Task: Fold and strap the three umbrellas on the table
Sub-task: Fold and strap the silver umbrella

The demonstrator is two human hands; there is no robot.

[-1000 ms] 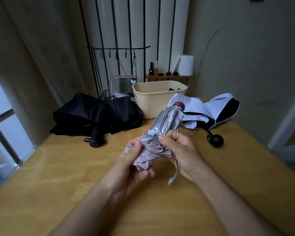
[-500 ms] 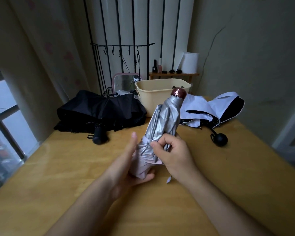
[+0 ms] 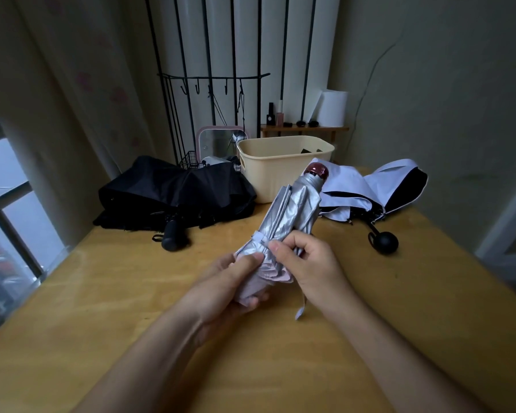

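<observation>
At the left of the wooden table (image 3: 102,293), a black umbrella (image 3: 173,192) lies collapsed but loose, its canopy sprawled and its handle towards the person, apparently waiting its turn. Nearer the centre, the left hand (image 3: 236,281) is wrapped around the lower, pinkish end of a silver umbrella (image 3: 295,210), thumb laid over the gathered cloth. This grip seems meant to steady the bundle and stop the pleats from springing out. The umbrella is held above the table, tilted away from the person with its dark red cap highest, which leaves the canopy's hem within easy reach. The right hand (image 3: 307,263) has its fingers curled on the folds at mid-length, pinching them flat against the shaft. The strap (image 3: 301,311) dangles free below that hand, so wrapping looks to be the next job. Behind stands a cream basket (image 3: 280,171). At the right, a white umbrella (image 3: 370,189) with black lining lies unfolded, not yet strapped.
</observation>
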